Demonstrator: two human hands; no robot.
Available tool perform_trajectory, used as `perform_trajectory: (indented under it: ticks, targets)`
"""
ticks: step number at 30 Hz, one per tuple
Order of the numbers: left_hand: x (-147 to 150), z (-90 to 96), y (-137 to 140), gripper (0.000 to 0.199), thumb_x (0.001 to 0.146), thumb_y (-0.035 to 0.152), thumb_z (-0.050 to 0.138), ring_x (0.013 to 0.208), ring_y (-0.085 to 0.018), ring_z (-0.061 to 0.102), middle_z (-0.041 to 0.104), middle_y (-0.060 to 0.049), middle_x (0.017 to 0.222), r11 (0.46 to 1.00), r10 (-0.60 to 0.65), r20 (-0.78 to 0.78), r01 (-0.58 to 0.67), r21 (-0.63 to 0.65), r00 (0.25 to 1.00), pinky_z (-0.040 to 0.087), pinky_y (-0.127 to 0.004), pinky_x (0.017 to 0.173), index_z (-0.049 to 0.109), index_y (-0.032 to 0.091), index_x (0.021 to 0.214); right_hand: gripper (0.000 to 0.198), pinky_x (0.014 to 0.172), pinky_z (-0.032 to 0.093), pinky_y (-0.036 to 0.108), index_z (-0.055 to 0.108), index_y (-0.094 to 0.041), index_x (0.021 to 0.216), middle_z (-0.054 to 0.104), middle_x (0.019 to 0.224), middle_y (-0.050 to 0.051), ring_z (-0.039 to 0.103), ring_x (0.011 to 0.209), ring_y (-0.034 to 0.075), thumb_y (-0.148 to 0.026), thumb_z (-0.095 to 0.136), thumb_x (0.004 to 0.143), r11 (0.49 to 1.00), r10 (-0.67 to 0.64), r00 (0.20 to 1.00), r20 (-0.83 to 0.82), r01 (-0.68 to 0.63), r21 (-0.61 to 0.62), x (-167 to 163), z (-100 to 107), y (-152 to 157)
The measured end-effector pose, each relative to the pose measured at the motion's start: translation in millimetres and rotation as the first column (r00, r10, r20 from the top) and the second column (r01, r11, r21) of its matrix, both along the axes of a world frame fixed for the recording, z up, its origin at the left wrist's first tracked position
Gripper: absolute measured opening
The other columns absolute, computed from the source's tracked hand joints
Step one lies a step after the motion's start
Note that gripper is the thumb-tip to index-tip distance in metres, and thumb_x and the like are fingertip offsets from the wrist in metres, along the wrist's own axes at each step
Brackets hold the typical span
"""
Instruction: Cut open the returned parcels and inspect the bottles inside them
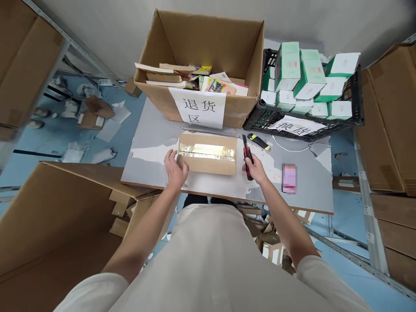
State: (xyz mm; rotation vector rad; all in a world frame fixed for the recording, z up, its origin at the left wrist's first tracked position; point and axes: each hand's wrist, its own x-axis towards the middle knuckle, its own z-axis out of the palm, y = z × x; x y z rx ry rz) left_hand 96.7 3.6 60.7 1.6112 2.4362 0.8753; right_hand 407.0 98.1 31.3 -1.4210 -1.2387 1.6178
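Observation:
A taped cardboard box [208, 167] lies flat on the table, with a strip of shiny clear tape running along its top. At its left end, my left hand [176, 170] grips the corner, thumb at the front and fingers along the side. Just off the box's right end, my right hand [255, 170] is closed around a red and black utility knife [248, 158], its front end pointing away from me. Whether its blade is out I cannot make out. Behind it lies a second, black and yellow utility knife [259, 141], touched by neither hand.
A large open carton [156, 97] of books stands at the back of the table [149, 134]. Beside it, a black crate [349, 119] holds green and white boxes. A phone [289, 178] and a white cable [290, 149] lie at right. Another big open carton [65, 208] stands left.

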Motion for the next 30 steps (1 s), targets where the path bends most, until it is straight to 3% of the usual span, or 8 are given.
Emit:
perform_trajectory:
  ticks: [4,8,11,15,21,27,30]
  targets:
    - [-1,14.8,32,0.061,0.077,0.024,0.046,0.145,-0.027,0.023,0.035,-0.016,0.150,0.928,-0.342,-0.097,0.320,-0.190,0.935,0.022,-0.044,0.117,0.043,0.014,0.137,0.071,0.049,0.053,0.025,0.030,-0.028,0.148,0.063,0.094,0.002,0.058,0.053,0.008,-0.047,0.054,0.085,0.992,0.122,0.987,0.105,-0.120,-0.025,18,8,-23]
    - [15,20.2,46,0.083,0.076,0.056,0.055,0.147,-0.036,0.013,0.022,-0.015,0.158,0.828,-0.518,-0.176,0.438,-0.349,0.837,0.009,-0.053,0.117,0.035,0.016,0.146,0.070,0.047,0.053,0.023,0.027,-0.032,0.151,0.063,0.097,0.002,0.058,0.052,0.007,-0.043,0.053,0.087,0.984,0.161,0.985,0.065,-0.155,-0.093,19,20,-31]
    - [25,19.7,46,0.111,0.061,0.077,0.060,0.146,-0.043,0.010,0.016,-0.017,0.159,0.795,-0.550,-0.213,0.428,-0.430,0.808,0.003,-0.059,0.114,0.029,0.018,0.150,0.068,0.043,0.052,0.022,0.027,-0.032,0.151,0.063,0.092,0.001,0.057,0.049,0.007,-0.041,0.053,0.089,0.972,0.205,0.977,0.066,-0.194,-0.135,26,28,-32]
    - [28,16.7,44,0.127,0.050,0.084,0.062,0.145,-0.045,0.009,0.014,-0.020,0.159,0.776,-0.578,-0.232,0.439,-0.453,0.782,-0.003,-0.060,0.113,0.025,0.016,0.151,0.062,0.039,0.049,0.021,0.031,-0.032,0.150,0.063,0.084,0.000,0.056,0.045,0.007,-0.034,0.052,0.091,0.945,0.311,0.938,0.155,-0.289,-0.151,35,38,-24]
    - [29,15.3,46,0.128,0.051,0.083,0.062,0.145,-0.046,0.007,0.014,-0.020,0.159,0.766,-0.570,-0.213,0.420,-0.486,0.793,-0.001,-0.062,0.112,0.022,0.015,0.152,0.059,0.038,0.045,0.017,0.032,-0.034,0.149,0.059,0.072,-0.004,0.052,0.041,0.005,-0.028,0.051,0.094,0.880,0.473,0.853,0.222,-0.448,-0.156,42,53,0]
    - [30,14.4,46,0.130,0.051,0.081,0.065,0.145,-0.046,0.005,0.011,-0.019,0.160,0.758,-0.576,-0.216,0.416,-0.502,0.789,0.000,-0.062,0.112,0.019,0.015,0.152,0.056,0.038,0.043,0.015,0.037,-0.033,0.147,0.059,0.067,-0.005,0.052,0.041,0.005,-0.030,0.053,0.094,0.788,0.613,0.758,0.222,-0.565,-0.246,51,63,14]
    - [29,13.4,47,0.129,0.052,0.080,0.066,0.145,-0.046,0.004,0.010,-0.019,0.160,0.755,-0.572,-0.207,0.410,-0.512,0.794,0.000,-0.062,0.112,0.017,0.016,0.153,0.058,0.038,0.043,0.016,0.033,-0.034,0.149,0.059,0.068,-0.005,0.052,0.040,0.005,-0.031,0.052,0.094,0.793,0.608,0.761,0.229,-0.565,-0.228,51,57,11]
